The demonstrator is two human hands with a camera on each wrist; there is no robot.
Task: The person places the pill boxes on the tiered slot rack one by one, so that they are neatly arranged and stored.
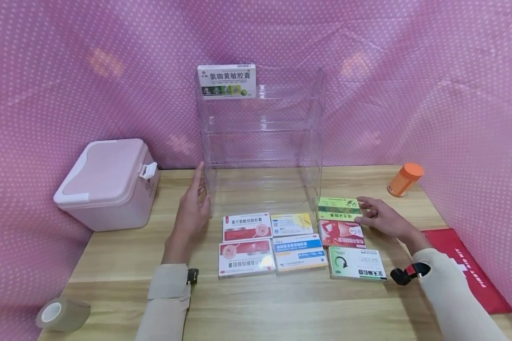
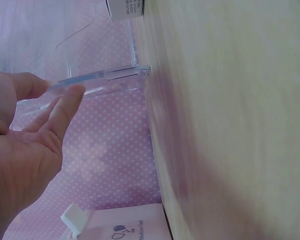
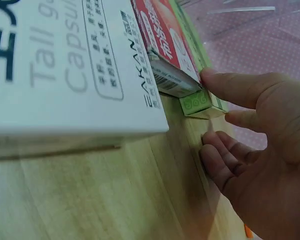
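Staged tabletop booth, you'd log it, dressed like a small medicine counter. Pink polka-dot cloth (image 1: 388,113) hangs behind and on both sides of your wood-grain table (image 1: 256,308), hiding the room beyond; home, office or studio, you cannot tell. Pharmacy signs before you: printed medicine boxes (image 1: 246,258) laid out in rows, a clear tiered rack (image 1: 262,131) standing behind them. At your right, a red pouch (image 1: 483,274) lettered FIRST AID KIT; at your left, a pink lidded chest (image 1: 111,175), its front marked "Medicine".
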